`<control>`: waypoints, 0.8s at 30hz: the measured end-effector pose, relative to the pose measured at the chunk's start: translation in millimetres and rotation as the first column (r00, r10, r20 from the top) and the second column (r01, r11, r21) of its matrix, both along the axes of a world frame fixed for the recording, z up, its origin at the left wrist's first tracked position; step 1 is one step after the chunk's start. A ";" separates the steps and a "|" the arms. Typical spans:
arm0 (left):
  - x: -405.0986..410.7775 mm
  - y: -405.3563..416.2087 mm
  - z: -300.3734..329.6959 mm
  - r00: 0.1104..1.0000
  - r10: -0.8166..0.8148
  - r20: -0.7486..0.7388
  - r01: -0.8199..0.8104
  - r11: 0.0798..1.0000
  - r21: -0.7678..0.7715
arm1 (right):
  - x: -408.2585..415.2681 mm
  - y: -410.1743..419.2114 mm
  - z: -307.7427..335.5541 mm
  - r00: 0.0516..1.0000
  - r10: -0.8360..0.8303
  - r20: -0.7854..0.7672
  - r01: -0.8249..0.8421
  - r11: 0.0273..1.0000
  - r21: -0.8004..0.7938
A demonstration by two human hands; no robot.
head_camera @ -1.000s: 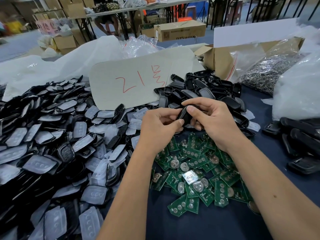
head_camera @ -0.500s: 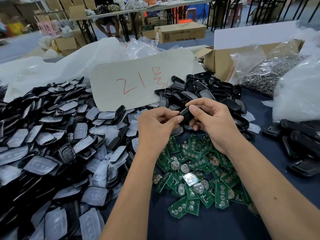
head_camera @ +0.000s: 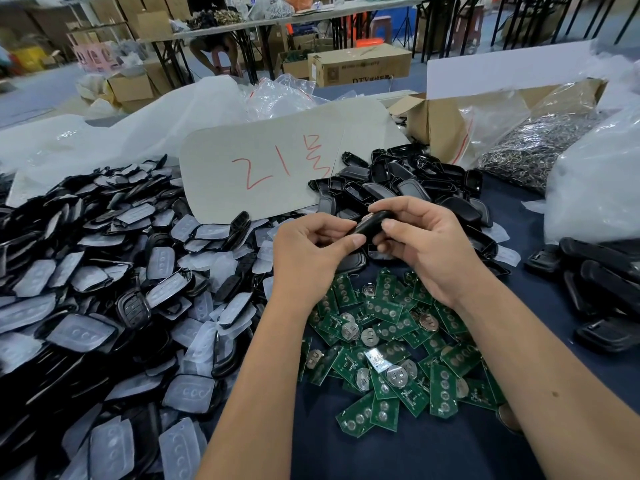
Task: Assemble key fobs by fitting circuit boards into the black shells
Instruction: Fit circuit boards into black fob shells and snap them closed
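A black key fob shell (head_camera: pixel 369 225) sits between both hands, raised a little above the table, over the far edge of the heap of green circuit boards (head_camera: pixel 391 351). The left hand (head_camera: pixel 311 256) has its fingers curled in and its thumb laid along the shell's near-left end; the right hand (head_camera: pixel 427 242) pinches the far-right end between thumb and forefinger. Whether a board is already seated inside cannot be told, since the fingers cover the opening.

The shell looks light, rigid and glossy, so it is probably a little slippery; holding it by its long edges, as now, should leave the face clear for pressing. The boards look thin and stiff, with coin-cell holders on some, and are likely best taken by their edges.

Against the picture a second ago, the shell has tipped to show more of its smooth curved back, and the right thumb has slid further over it; the hands have stayed in the same spot.

To the left lies a broad pile of shell halves with translucent button pads (head_camera: pixel 104 306). Beyond the hands lies a further heap of empty black shells (head_camera: pixel 408 181), beside a cardboard sheet marked in red (head_camera: pixel 263 168). More black parts (head_camera: pixel 595 282) lie at the right.
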State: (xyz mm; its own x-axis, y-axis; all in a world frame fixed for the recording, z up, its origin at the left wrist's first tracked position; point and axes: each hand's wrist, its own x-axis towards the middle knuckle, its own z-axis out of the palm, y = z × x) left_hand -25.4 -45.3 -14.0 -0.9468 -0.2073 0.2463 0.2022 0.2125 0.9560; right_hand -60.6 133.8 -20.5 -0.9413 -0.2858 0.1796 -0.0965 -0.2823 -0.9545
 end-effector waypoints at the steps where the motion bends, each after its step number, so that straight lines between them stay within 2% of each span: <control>1: 0.1 -0.7 0.4 1.000 -0.007 -0.013 0.007 1.000 -0.007 | 0.3 0.2 0.1 1.000 0.005 -0.010 -0.005 1.000 0.012; 11: 3.2 -8.2 3.1 0.997 -0.075 -0.034 0.071 0.990 -0.125 | 3.4 1.7 4.1 0.991 -0.020 -0.135 0.041 0.987 0.154; 15: 5.0 -7.8 2.4 0.999 -0.049 -0.011 0.045 0.971 -0.236 | 2.9 -3.0 1.4 0.969 0.024 -0.246 0.065 0.936 0.347; 19: 3.9 -4.5 2.0 0.998 -0.053 0.018 0.056 0.966 -0.252 | 1.9 -2.6 1.0 0.958 0.049 -0.283 0.092 0.881 0.465; 22: 2.8 -3.0 2.0 0.999 -0.042 0.033 0.047 0.987 -0.152 | 1.4 -3.5 0.8 0.967 -0.016 -0.256 0.117 0.915 0.385; 24: 2.6 -1.7 2.5 0.997 -0.022 0.076 0.018 0.998 0.055 | 0.1 -4.9 0.9 0.984 -0.073 -0.163 0.115 0.958 0.264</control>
State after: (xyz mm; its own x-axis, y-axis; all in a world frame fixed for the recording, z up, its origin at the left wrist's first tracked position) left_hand -22.7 -46.9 -11.4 -0.9666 -0.1988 0.1616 0.1314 0.1567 0.9789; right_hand -60.5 128.9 -19.6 -0.9342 -0.2550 0.2493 -0.2583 0.0020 -0.9661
